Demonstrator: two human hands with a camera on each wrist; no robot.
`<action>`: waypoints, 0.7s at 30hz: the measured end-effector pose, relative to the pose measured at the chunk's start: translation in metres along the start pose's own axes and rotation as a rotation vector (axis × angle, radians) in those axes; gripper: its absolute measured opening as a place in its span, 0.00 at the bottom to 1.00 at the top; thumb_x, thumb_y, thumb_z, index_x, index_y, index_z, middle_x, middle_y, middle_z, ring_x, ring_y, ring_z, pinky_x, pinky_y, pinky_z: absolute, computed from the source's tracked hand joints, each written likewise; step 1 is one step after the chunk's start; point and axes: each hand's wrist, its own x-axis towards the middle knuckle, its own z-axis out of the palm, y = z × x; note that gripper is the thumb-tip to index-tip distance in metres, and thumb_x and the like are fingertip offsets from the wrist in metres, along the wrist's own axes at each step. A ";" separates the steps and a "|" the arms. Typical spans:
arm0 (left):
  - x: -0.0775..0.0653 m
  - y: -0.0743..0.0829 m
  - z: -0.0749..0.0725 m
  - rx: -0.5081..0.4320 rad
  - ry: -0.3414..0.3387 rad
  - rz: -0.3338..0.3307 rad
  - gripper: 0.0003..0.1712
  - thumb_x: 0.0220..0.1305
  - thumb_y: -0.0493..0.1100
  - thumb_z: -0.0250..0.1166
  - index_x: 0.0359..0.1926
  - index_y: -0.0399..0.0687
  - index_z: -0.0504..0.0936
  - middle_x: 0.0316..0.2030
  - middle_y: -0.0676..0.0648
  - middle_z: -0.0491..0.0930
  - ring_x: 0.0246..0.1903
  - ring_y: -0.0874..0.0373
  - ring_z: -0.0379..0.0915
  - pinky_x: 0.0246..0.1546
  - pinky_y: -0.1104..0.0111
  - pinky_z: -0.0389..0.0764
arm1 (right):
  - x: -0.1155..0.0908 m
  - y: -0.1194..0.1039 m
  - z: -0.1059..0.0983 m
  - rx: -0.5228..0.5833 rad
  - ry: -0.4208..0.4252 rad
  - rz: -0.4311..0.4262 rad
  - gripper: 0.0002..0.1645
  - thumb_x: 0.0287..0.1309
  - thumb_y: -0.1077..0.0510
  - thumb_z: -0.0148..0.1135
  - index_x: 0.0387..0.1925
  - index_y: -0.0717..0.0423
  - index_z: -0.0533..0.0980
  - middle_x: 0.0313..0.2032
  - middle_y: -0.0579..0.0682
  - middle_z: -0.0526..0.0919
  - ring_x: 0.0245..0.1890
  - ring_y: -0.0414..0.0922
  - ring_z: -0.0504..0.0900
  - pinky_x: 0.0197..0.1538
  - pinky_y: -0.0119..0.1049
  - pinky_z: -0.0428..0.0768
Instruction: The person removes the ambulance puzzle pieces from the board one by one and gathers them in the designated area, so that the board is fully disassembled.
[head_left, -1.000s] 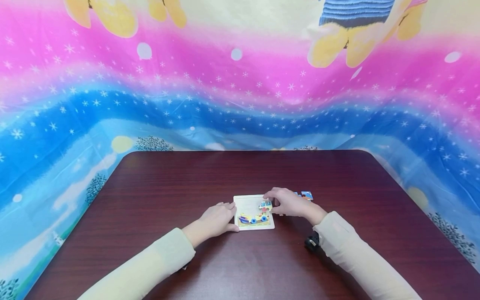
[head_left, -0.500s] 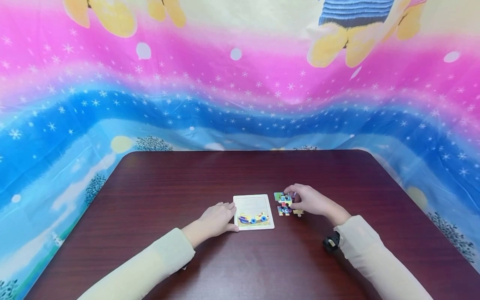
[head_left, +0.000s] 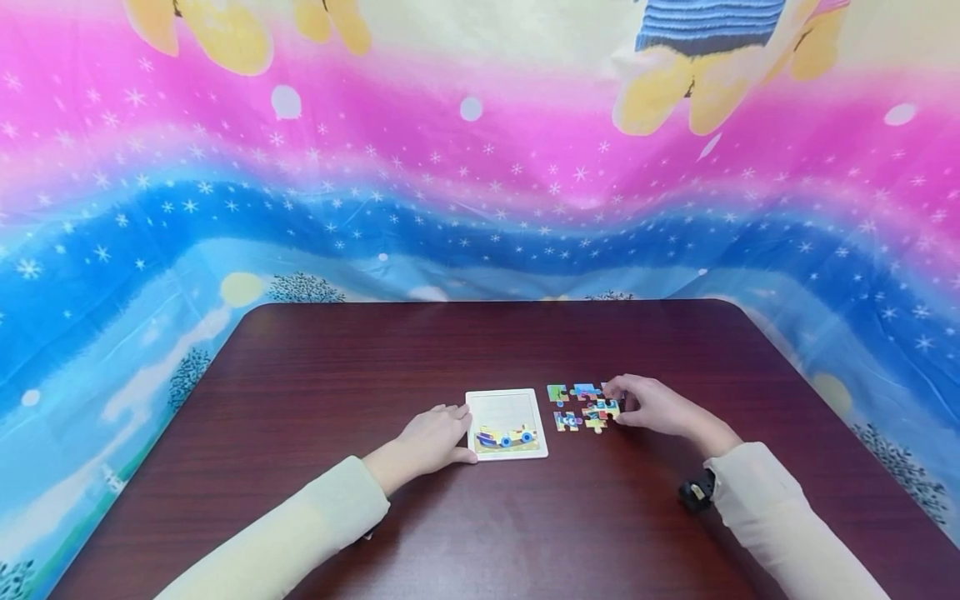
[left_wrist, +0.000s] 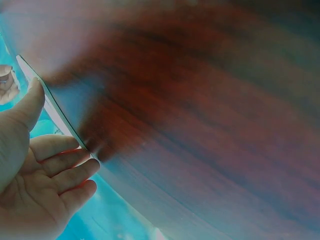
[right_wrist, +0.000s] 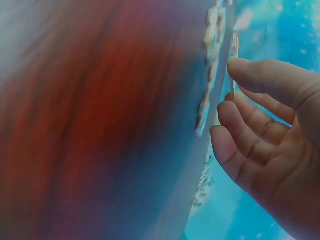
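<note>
My right hand [head_left: 660, 407] pinches a puzzle piece [head_left: 602, 408] with a vehicle's windows on it, just above the loose pieces. Seen edge-on in the right wrist view, the held piece [right_wrist: 234, 82] is between thumb and fingertips, apart from the tabletop. My left hand [head_left: 431, 437] rests along the left edge of a white-framed puzzle tray [head_left: 545, 454], fingers extended and thumb near its lower left corner. Inside the tray, the bottom strip shows assembled pieces [head_left: 506, 437] with a yellow vehicle and blue wheels; the upper part is bare.
Several loose puzzle pieces [head_left: 567, 421] lie on the dark wooden table [head_left: 450, 350], right of the tray. The right hand partly hides some. A patterned pink and blue cloth [head_left: 480, 200] hangs behind the table's far edge.
The right hand has carried the pinched piece rightward from over the tray to above the loose pieces, uncovering some of them. The left hand and tray have stayed in place.
</note>
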 end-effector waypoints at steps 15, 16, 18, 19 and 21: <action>0.001 -0.001 0.001 -0.010 0.020 0.011 0.35 0.53 0.60 0.64 0.50 0.33 0.75 0.53 0.38 0.74 0.54 0.49 0.69 0.56 0.61 0.67 | -0.012 0.015 -0.002 -0.009 -0.034 0.055 0.20 0.50 0.67 0.65 0.46 0.60 0.73 0.36 0.48 0.75 0.27 0.41 0.71 0.29 0.35 0.75; 0.001 -0.001 0.001 -0.010 0.018 0.010 0.36 0.53 0.60 0.64 0.50 0.33 0.75 0.53 0.38 0.74 0.54 0.49 0.69 0.56 0.61 0.67 | -0.012 0.015 -0.002 -0.011 -0.037 0.060 0.19 0.50 0.67 0.65 0.46 0.60 0.73 0.36 0.48 0.75 0.27 0.41 0.71 0.29 0.35 0.75; 0.001 -0.001 0.001 -0.009 0.015 0.007 0.36 0.54 0.60 0.64 0.50 0.33 0.75 0.53 0.38 0.74 0.54 0.49 0.69 0.57 0.61 0.67 | -0.011 0.015 -0.002 -0.022 -0.043 0.068 0.20 0.50 0.68 0.65 0.46 0.60 0.73 0.36 0.47 0.75 0.27 0.41 0.71 0.29 0.35 0.74; 0.001 0.000 0.001 -0.008 0.013 0.006 0.36 0.54 0.60 0.64 0.50 0.33 0.75 0.53 0.39 0.74 0.54 0.49 0.69 0.57 0.61 0.67 | -0.011 0.015 -0.002 -0.026 -0.044 0.074 0.20 0.49 0.68 0.65 0.46 0.60 0.73 0.36 0.47 0.75 0.27 0.41 0.71 0.30 0.35 0.74; 0.001 0.000 0.001 -0.007 0.009 0.004 0.36 0.54 0.60 0.63 0.50 0.33 0.75 0.53 0.39 0.74 0.55 0.49 0.69 0.57 0.61 0.67 | -0.011 0.016 -0.002 -0.032 -0.046 0.077 0.20 0.49 0.68 0.64 0.46 0.60 0.73 0.36 0.47 0.75 0.27 0.42 0.71 0.30 0.35 0.74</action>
